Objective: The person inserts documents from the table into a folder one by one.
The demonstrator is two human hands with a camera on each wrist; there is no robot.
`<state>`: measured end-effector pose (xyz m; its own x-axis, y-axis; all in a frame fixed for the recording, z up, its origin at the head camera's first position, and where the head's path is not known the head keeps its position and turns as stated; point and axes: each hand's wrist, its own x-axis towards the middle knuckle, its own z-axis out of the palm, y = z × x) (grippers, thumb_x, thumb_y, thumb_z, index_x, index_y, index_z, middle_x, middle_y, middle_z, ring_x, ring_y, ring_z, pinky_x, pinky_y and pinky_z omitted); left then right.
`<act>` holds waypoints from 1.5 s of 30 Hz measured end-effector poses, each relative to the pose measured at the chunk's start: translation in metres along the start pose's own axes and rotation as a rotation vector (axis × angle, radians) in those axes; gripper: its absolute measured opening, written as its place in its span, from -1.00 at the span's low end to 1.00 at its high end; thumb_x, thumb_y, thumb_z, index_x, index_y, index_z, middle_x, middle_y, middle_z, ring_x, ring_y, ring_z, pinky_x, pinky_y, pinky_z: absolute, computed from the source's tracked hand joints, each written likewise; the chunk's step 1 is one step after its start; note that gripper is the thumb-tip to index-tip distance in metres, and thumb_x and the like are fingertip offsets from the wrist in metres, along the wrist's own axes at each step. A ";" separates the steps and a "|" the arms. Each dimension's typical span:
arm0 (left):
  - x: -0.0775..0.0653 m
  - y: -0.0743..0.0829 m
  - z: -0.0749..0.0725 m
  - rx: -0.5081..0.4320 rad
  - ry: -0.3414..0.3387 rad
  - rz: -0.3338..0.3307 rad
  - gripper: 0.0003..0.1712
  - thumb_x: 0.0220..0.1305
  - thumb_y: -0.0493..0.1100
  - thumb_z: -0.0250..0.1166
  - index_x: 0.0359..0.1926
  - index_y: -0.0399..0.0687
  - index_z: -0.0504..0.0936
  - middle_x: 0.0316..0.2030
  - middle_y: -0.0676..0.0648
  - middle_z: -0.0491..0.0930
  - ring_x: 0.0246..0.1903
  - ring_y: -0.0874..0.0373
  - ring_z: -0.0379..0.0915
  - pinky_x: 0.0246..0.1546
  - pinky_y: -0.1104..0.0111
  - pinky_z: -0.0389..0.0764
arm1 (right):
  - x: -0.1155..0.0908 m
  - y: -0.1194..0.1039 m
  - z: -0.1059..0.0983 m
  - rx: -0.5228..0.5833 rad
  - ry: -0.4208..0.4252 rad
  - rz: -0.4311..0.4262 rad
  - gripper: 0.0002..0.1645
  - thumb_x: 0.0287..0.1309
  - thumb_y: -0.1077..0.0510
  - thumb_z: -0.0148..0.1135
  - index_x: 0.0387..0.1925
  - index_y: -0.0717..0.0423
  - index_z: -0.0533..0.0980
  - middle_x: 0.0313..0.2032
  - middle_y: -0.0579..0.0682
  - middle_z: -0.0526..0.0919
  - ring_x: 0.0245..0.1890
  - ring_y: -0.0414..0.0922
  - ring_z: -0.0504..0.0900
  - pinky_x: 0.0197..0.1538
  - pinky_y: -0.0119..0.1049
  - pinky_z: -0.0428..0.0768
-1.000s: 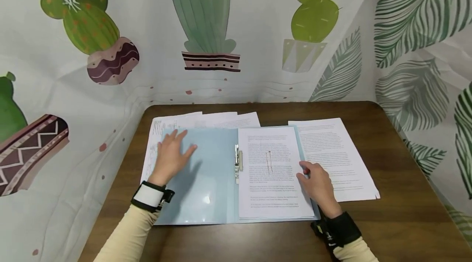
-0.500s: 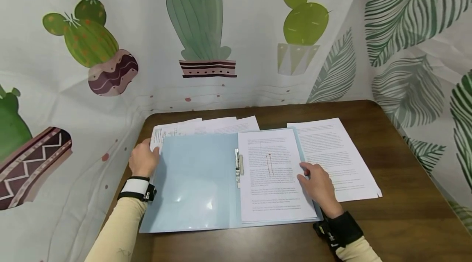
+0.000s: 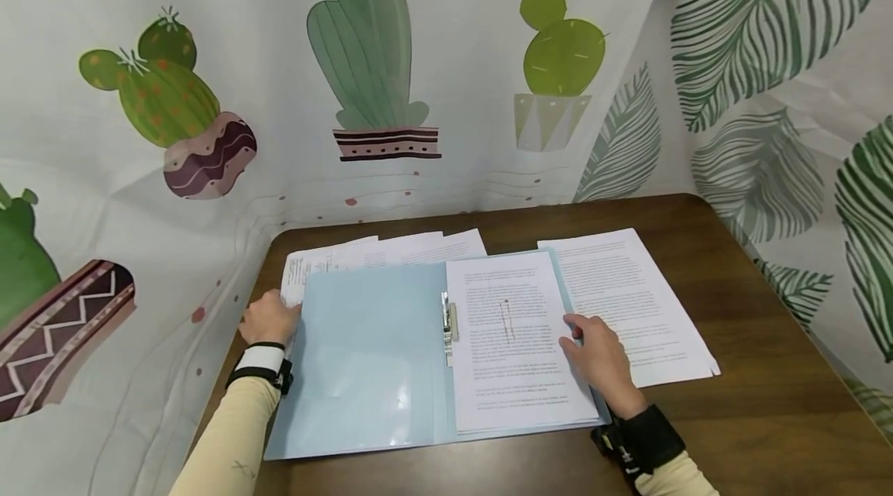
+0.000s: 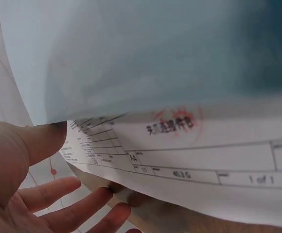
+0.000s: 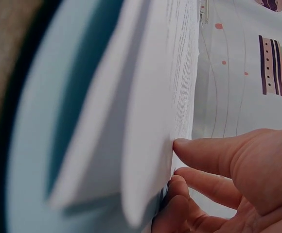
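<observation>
A light blue folder [image 3: 370,356] lies spread on the table, with a metal clip [image 3: 448,325] near its spine. On its right half sits a stack of printed sheets [image 3: 516,356]. My left hand [image 3: 268,318] is at the folder's left edge; its thumb [image 4: 46,141] touches the cover's edge, and the other fingers extend below, apart from one another. A sheet with a printed table and red stamp [image 4: 175,124] shows under the cover. At the folder's right edge, my right hand [image 3: 600,353] grips the edge, thumb [image 5: 199,153] against the sheets and other fingers curled beside it.
More printed pages [image 3: 425,248] lie partly under the folder at the back left. Another printed sheet [image 3: 628,310] lies to the right, partly beneath the folder. Behind the brown table [image 3: 760,403] hangs a cactus-print cloth [image 3: 474,54].
My left hand has moved from above the blue cover leftward to its outer edge. The folder's left edge now reaches further left. My right hand stays at the right edge.
</observation>
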<state>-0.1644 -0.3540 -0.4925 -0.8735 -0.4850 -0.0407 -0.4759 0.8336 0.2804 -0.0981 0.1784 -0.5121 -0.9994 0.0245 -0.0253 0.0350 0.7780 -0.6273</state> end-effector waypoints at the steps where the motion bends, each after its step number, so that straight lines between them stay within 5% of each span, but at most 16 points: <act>1: 0.000 0.000 0.001 0.002 0.000 -0.002 -0.49 0.34 -0.06 0.36 0.03 -0.47 0.54 -0.14 -0.51 0.61 -0.11 -0.46 0.54 -0.14 -0.25 0.50 | 0.000 0.000 0.000 -0.002 0.000 -0.001 -0.48 0.21 0.27 0.40 0.19 0.35 0.57 -0.30 0.10 0.52 -0.40 -0.04 0.44 -0.39 -0.24 0.34; 16: -0.001 0.005 0.007 -0.057 0.035 -0.001 -0.41 0.32 -0.19 0.36 0.29 -0.40 0.49 0.13 -0.54 0.53 0.08 -0.48 0.45 -0.03 -0.29 0.50 | 0.001 0.002 0.002 -0.006 0.015 0.004 -0.48 0.20 0.27 0.42 0.19 0.34 0.58 -0.28 0.11 0.53 -0.40 -0.03 0.46 -0.40 -0.24 0.36; 27: 0.003 0.008 0.011 -0.135 0.093 0.008 -0.38 0.25 -0.30 0.37 0.30 -0.42 0.47 0.13 -0.54 0.53 0.04 -0.45 0.49 -0.08 -0.23 0.54 | 0.001 0.003 0.004 -0.009 0.012 0.022 -0.47 0.20 0.25 0.42 0.20 0.33 0.58 -0.28 0.11 0.52 -0.40 -0.03 0.46 -0.41 -0.23 0.35; 36: 0.002 0.002 0.007 -0.251 0.066 -0.027 -0.24 0.18 -0.34 0.40 0.39 -0.40 0.35 0.16 -0.59 0.42 0.14 -0.50 0.28 0.08 -0.27 0.42 | 0.000 0.002 0.004 -0.006 0.010 0.024 -0.47 0.19 0.26 0.43 0.19 0.32 0.58 -0.28 0.11 0.53 -0.39 -0.03 0.46 -0.40 -0.23 0.36; 40: 0.006 -0.003 0.005 -0.319 0.052 -0.046 -0.14 0.15 -0.40 0.40 0.46 -0.39 0.27 0.27 -0.56 0.39 0.22 -0.50 0.28 0.20 -0.25 0.38 | 0.000 0.002 0.004 -0.002 0.014 0.023 -0.47 0.19 0.26 0.43 0.19 0.32 0.59 -0.29 0.09 0.53 -0.40 -0.04 0.46 -0.40 -0.24 0.35; 45: 0.007 -0.008 0.004 -0.403 0.044 -0.078 -0.09 0.20 -0.44 0.37 0.53 -0.34 0.18 0.17 -0.57 0.46 0.14 -0.48 0.41 0.09 -0.25 0.48 | -0.001 0.002 0.004 -0.002 0.019 0.021 -0.48 0.18 0.26 0.43 0.18 0.32 0.59 -0.30 0.09 0.53 -0.41 -0.05 0.46 -0.40 -0.24 0.35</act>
<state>-0.1673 -0.3636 -0.4992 -0.8274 -0.5603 -0.0381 -0.4546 0.6282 0.6314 -0.0975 0.1774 -0.5159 -0.9983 0.0532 -0.0235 0.0562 0.7785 -0.6251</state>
